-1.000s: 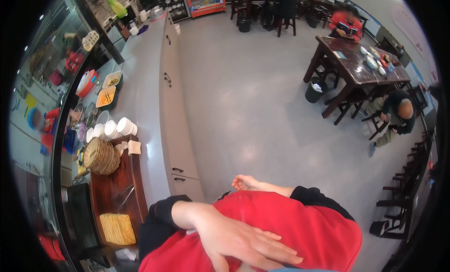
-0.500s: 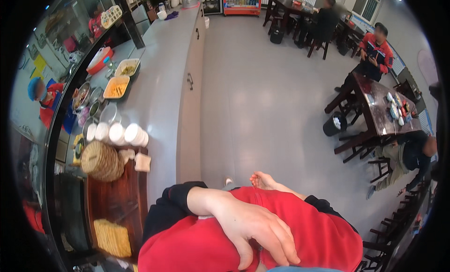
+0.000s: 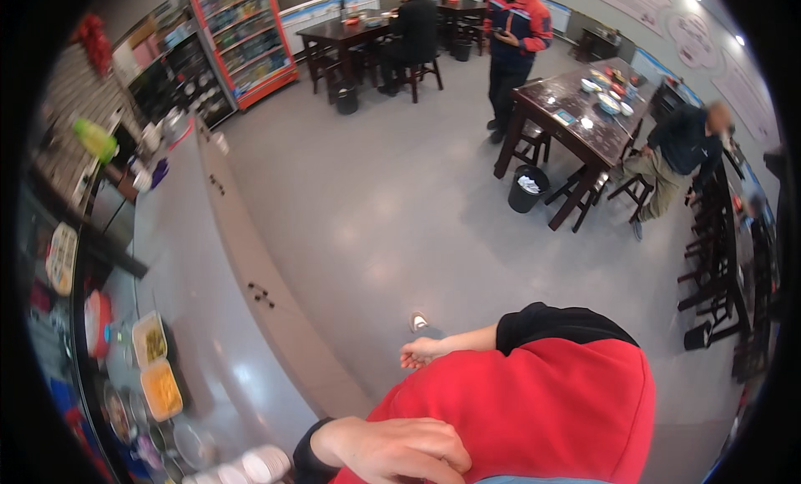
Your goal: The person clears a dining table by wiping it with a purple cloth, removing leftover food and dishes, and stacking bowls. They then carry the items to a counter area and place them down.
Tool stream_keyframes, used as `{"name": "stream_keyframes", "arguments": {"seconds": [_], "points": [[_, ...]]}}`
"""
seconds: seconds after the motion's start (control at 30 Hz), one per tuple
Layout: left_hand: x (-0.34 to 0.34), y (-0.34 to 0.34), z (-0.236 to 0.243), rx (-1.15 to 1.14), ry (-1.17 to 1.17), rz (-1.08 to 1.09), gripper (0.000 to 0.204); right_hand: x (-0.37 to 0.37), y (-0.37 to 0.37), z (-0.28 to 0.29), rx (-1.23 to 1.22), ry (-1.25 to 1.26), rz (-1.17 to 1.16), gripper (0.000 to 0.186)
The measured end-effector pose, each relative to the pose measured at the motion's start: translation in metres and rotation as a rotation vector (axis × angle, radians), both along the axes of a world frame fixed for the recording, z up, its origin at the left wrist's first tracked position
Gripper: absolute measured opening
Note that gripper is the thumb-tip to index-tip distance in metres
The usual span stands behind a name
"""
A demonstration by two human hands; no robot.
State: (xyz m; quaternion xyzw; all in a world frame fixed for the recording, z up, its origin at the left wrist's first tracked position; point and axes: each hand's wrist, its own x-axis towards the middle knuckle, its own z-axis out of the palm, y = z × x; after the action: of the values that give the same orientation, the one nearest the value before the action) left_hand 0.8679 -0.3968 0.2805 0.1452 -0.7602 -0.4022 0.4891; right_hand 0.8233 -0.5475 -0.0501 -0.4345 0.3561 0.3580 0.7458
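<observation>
My left hand (image 3: 392, 446) lies low on the red front of my jacket (image 3: 534, 400), with bent fingers; their tips are hidden, so I cannot make out what they grip. Beyond the jacket, my right hand (image 3: 418, 353) hangs with loosely curled fingers and nothing visible in it. A shoe (image 3: 419, 321) shows on the floor past it. Left of me runs a grey counter (image 3: 200, 284) bearing a tray of green food (image 3: 151, 342), a tray of orange food (image 3: 163, 390) and stacks of white lids or bowls (image 3: 265, 465).
A red drinks fridge (image 3: 246, 42) stands at the back. A dark table (image 3: 538, 96) with dishes is right of centre, a black bin (image 3: 528, 189) beside it. One person (image 3: 513, 46) stands behind it, another (image 3: 676, 158) sits at its right. Stools (image 3: 705, 259) line the right edge.
My view has swung, bringing the fridge fully in and the counter's near end out. The red-jacketed person has risen from sitting to standing. My left hand is lower, its fingers more bent.
</observation>
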Motion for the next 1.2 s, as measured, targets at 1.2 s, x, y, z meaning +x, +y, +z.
{"name": "stream_keyframes", "arguments": {"seconds": [1.2], "points": [[0.787,-0.228,-0.015,-0.083,0.0,-0.092,0.03,0.738,-0.233,-0.006,0.025,-0.171,-0.297,0.024]]}}
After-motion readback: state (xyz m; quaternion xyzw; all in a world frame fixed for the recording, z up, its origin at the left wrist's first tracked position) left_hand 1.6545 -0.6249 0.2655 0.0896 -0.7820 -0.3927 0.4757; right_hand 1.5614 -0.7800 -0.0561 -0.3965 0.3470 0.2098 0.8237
